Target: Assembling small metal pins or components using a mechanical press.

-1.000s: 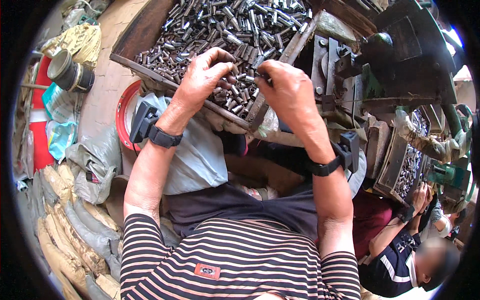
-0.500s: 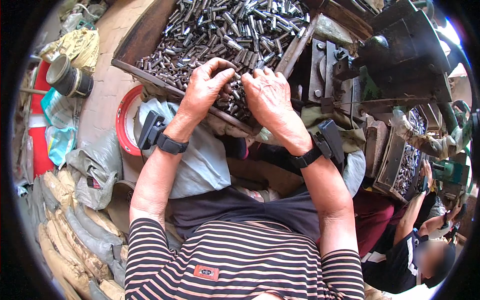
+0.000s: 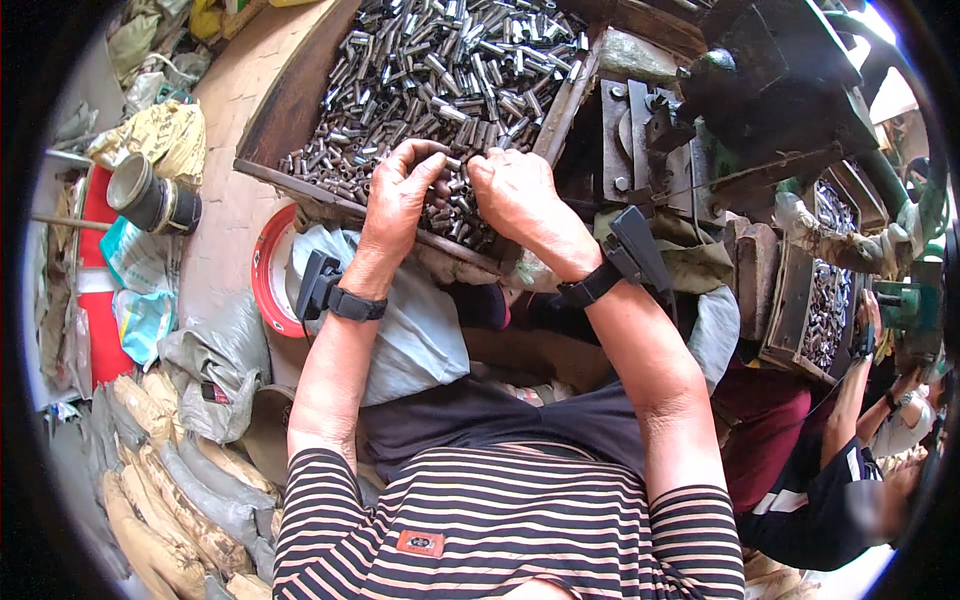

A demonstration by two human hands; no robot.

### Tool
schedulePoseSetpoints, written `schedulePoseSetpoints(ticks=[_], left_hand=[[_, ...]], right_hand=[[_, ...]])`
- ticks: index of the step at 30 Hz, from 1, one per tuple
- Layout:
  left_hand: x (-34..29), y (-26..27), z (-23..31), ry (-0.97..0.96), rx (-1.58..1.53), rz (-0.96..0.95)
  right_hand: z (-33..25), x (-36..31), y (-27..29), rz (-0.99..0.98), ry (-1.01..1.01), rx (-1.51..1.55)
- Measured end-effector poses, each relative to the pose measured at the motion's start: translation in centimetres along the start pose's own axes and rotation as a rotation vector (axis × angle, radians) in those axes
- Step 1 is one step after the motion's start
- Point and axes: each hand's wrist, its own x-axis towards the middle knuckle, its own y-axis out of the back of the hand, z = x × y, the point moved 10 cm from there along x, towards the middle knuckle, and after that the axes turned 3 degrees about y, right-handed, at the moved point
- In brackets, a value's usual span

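A wooden box (image 3: 262,150) in front of me holds a heap of small metal tubes (image 3: 440,75), some shiny and some dark. Over its near corner my left hand (image 3: 402,200) is closed in a pinch, thumb against fingers. What looks like a small metal tube (image 3: 454,163) shows at its fingertips. My right hand (image 3: 522,205) is close beside it, fingers curled and thumb tucked in. Its fingertips nearly meet the left ones; what they hold, if anything, is hidden. Both wrists wear black straps with small devices.
Right of the box stands a dark, greasy machine (image 3: 760,100) with a bolted metal plate (image 3: 618,140). A red-rimmed basin (image 3: 272,270) and stacked sacks (image 3: 150,500) lie at left. Far right, a co-worker (image 3: 830,500) reaches toward another box of metal tubes (image 3: 825,310).
The view has shifted slightly. My hands have drawn closer together at the fingertips, and the right fingers have turned inward toward the left. The heap looks the same.
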Motion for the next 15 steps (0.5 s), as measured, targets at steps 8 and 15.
schedulePoseSetpoints(ticks=[8, 15], left_hand=[[-0.2, 0.3, -0.2, -0.006, -0.055, -0.005], [-0.8, -0.3, 0.3, -0.041, -0.128, 0.003]], right_hand=[[2.1, -0.6, 3.2, 0.211, -0.165, 0.444], [5.0, -4.2, 2.3, 0.237, -0.573, 1.462]])
